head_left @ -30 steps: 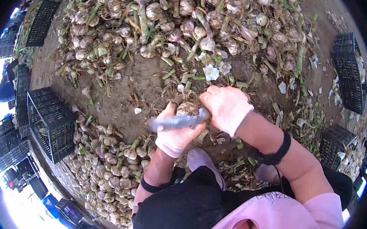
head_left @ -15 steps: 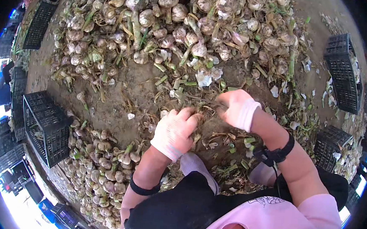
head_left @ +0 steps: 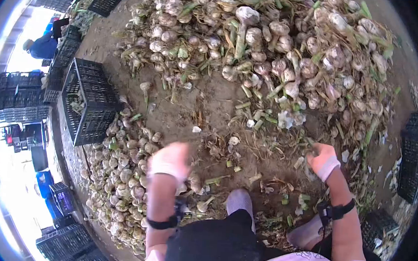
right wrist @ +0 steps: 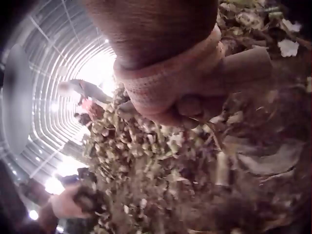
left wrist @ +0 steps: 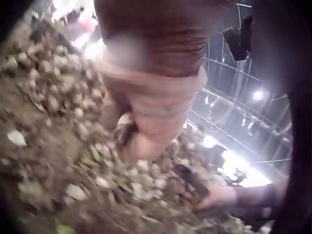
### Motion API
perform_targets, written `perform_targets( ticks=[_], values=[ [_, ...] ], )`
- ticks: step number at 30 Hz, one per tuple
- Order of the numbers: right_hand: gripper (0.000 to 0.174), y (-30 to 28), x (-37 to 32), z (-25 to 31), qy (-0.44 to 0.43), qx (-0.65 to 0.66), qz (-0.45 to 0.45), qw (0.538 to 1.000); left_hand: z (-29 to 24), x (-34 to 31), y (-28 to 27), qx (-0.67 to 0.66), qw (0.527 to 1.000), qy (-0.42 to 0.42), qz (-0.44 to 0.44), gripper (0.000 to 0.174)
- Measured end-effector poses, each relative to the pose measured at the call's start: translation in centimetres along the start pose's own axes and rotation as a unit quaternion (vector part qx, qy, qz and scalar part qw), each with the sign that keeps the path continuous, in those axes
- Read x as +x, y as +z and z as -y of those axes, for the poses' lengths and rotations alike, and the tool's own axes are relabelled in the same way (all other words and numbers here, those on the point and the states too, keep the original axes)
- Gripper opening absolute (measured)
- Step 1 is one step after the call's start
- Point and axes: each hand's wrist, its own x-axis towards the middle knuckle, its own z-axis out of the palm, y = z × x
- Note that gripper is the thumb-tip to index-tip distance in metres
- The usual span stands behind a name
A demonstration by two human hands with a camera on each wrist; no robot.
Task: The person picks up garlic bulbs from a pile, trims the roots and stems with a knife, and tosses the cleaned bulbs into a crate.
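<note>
My gloved left hand [head_left: 170,159] is a blur above the near edge of a heap of trimmed garlic bulbs [head_left: 119,182] on my left. The left wrist view shows its fingers [left wrist: 139,146] pointing down over the dirt, too smeared to show a hold. My gloved right hand [head_left: 323,159] is low on the ground to my right, beside the big heap of stalked garlic [head_left: 281,44]. Its fingers [right wrist: 190,105] curl around a dark cutting tool [left wrist: 191,179]. One loose bulb [head_left: 195,182] lies just by my left wrist.
A black plastic crate [head_left: 88,101] stands on its side at the left, and more crates [head_left: 410,157] are at the right edge. Cut green stalks [head_left: 262,117] and skins litter the dirt. My shoe [head_left: 240,202] is between my arms. A person in blue [head_left: 44,46] crouches far left.
The hands were together at a bulb with the tool. They have split: the left swung out to the trimmed heap, the right dropped to the ground on the right. My head turned left.
</note>
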Motion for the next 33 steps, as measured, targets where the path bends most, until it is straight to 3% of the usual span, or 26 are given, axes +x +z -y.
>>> perform_targets(
  ticks=[1, 3, 4, 5, 6, 7, 8, 9, 10, 11, 12, 14, 16, 18, 19, 21, 23, 24, 25, 27, 28, 29, 31, 33],
  values=[
    [0.031, 0.4, 0.1, -0.1, -0.055, 0.019, -0.013, 0.998, 2.1, -1.2, -2.1, -0.020, 0.977, -0.178, 0.118, 0.041],
    [0.024, 0.3, -0.2, 2.3, -0.036, 0.000, 0.039, 0.999, 5.5, -2.6, -2.9, -0.028, 0.949, -0.314, 0.024, 0.053],
    [0.023, 1.0, -0.2, 2.5, -0.040, -0.012, 0.045, 0.998, 4.9, -2.1, -3.1, -0.028, 0.950, -0.311, 0.025, 0.053],
    [0.022, 2.0, -0.2, 2.5, -0.048, -0.025, 0.052, 0.997, 4.0, -1.6, -3.2, -0.099, 0.953, -0.268, -0.100, 0.056],
    [0.024, 3.6, -0.2, 1.2, -0.021, 0.054, 0.085, 0.995, 3.6, -1.0, -3.5, -0.167, 0.934, -0.222, -0.225, 0.059],
    [0.027, 2.6, -0.7, 2.8, -0.057, 0.030, 0.073, 0.995, 4.0, 1.8, -1.8, -0.255, 0.914, -0.111, -0.295, 0.061],
    [0.027, 2.2, -0.9, 3.4, -0.056, -0.007, 0.101, 0.993, 3.6, 5.0, -1.0, -0.315, 0.903, -0.118, -0.268, 0.062],
    [0.027, 1.8, -1.0, 3.8, -0.055, -0.046, 0.126, 0.990, 2.7, 8.1, -0.1, -0.370, 0.871, -0.058, -0.317, 0.066],
    [0.027, 1.5, -1.4, 4.1, -0.029, -0.036, 0.122, 0.991, 1.7, 10.7, -0.6, -0.304, 0.891, -0.110, -0.320, 0.072],
    [0.028, 2.3, -1.7, 2.7, -0.058, -0.006, 0.096, 0.994, 1.1, 13.2, -1.9, -0.344, 0.885, -0.170, -0.264, 0.072],
    [0.029, 2.4, -2.1, 2.5, -0.024, -0.018, 0.096, 0.995, 1.2, 15.9, -2.5, -0.338, 0.882, -0.229, -0.236, 0.069],
    [0.030, 2.6, -2.5, 2.0, 0.008, -0.031, 0.098, 0.995, 2.5, 20.6, -1.2, -0.341, 0.873, -0.263, -0.227, 0.064],
    [0.031, 3.0, -2.8, 1.3, 0.058, 0.011, 0.101, 0.993, 2.5, 21.4, -0.6, -0.341, 0.876, -0.274, -0.204, 0.063],
    [0.030, 3.2, -2.7, 1.2, 0.064, 0.008, 0.107, 0.992, 1.8, 19.9, 0.6, -0.333, 0.899, -0.223, -0.175, 0.068],
    [0.030, 3.4, -2.5, 1.3, 0.067, 0.004, 0.108, 0.992, 1.6, 19.3, 2.2, -0.310, 0.908, -0.190, -0.209, 0.065],
    [0.029, 4.0, -2.1, 1.5, 0.053, 0.012, 0.098, 0.994, 0.4, 17.7, 4.5, -0.261, 0.939, -0.156, -0.163, 0.065],
    [0.027, 3.5, -1.5, 2.8, 0.004, 0.020, 0.083, 0.996, -1.0, 16.6, 5.4, -0.195, 0.961, -0.099, -0.169, 0.065],
    [0.026, 3.3, -0.9, 3.5, -0.007, 0.011, 0.094, 0.996, -1.3, 16.7, 6.2, -0.177, 0.953, -0.091, -0.227, 0.060],
    [0.025, 3.0, -0.3, 4.2, -0.018, 0.002, 0.102, 0.995, -1.0, 16.6, 6.6, -0.177, 0.955, -0.085, -0.222, 0.060],
    [0.024, 2.6, 0.7, 5.0, -0.046, -0.006, 0.094, 0.995, -0.5, 16.0, 7.1, -0.449, 0.878, 0.006, -0.163, 0.068],
    [0.024, 2.3, 1.2, 5.4, -0.069, -0.013, 0.074, 0.995, -1.1, 13.8, 5.8, -0.387, 0.905, 0.027, -0.174, 0.064],
    [0.024, 1.8, 1.6, 6.0, -0.091, -0.020, 0.054, 0.994, -2.5, 12.0, 5.2, -0.505, 0.835, 0.084, -0.202, 0.061],
    [0.023, 0.4, 1.7, 8.3, -0.108, -0.018, 0.033, 0.993, -4.4, 9.4, 4.9, -0.560, 0.791, 0.154, -0.192, 0.060],
    [0.019, -0.8, 2.0, 10.5, -0.131, -0.101, 0.078, 0.983, -5.8, 6.6, 3.1, -0.520, 0.821, 0.157, -0.174, 0.054]
  ],
)
